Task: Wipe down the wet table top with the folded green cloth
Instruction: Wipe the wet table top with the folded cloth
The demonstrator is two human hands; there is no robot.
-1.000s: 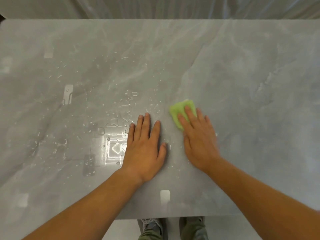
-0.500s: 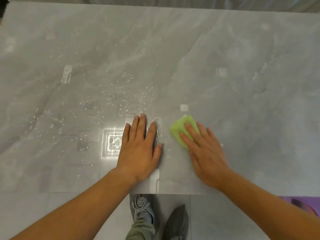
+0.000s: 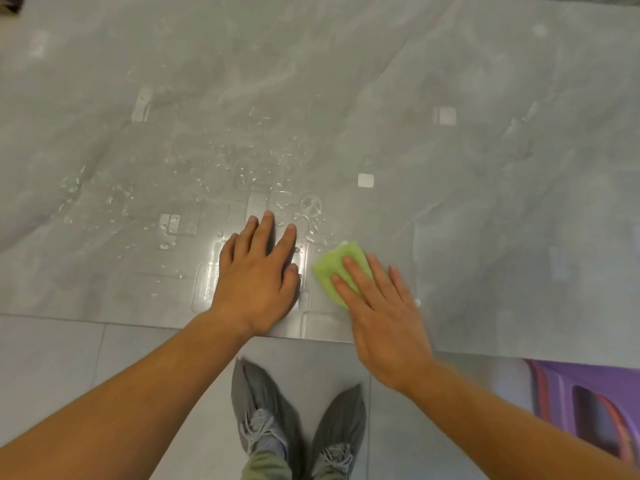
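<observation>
The grey marble-patterned table top [image 3: 450,81] fills most of the view, with water drops [image 3: 242,161] scattered across its left and middle. The folded green cloth [image 3: 337,263] lies flat near the front edge. My right hand [image 3: 377,313] presses its fingers down on the cloth, covering its near half. My left hand [image 3: 259,271] rests flat on the wet table, fingers slightly spread, just left of the cloth and not touching it.
The table's front edge [image 3: 138,322] runs just below my hands. Below it are the grey tiled floor [image 3: 52,368] and my two feet in grey shoe covers [image 3: 298,420]. A purple object [image 3: 588,403] sits under the table at the lower right.
Both hands and the cloth have come back toward the table's front edge. The view has tilted down, so the floor, my feet and the purple object now show.
</observation>
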